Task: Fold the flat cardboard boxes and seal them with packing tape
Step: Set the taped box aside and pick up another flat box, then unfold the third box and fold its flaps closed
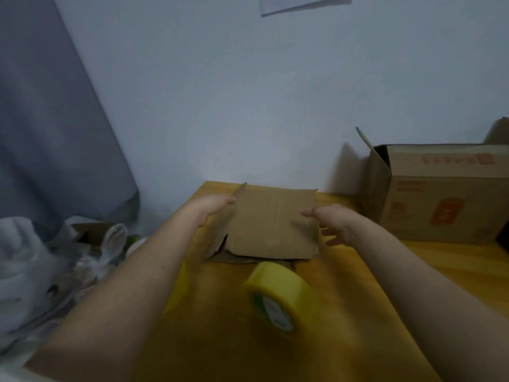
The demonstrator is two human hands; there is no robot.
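- Yellow tape roll stands on edge on the wooden table, just before the cardboard box.
- Left hand, fingers straight, touches the box's left side.
- Box lies centre-table, its long axis apparently left-right.
- Right hand, fingers spread, thumb touching its right edge.

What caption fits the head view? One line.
Both hands steady a box behind the tape.

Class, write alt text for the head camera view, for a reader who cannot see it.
Two bare hands, the left hand and right hand, reach to either side of a small brown cardboard box on a yellow wooden table. A yellow roll of packing tape lies nearer; a larger printed cardboard box stands right.
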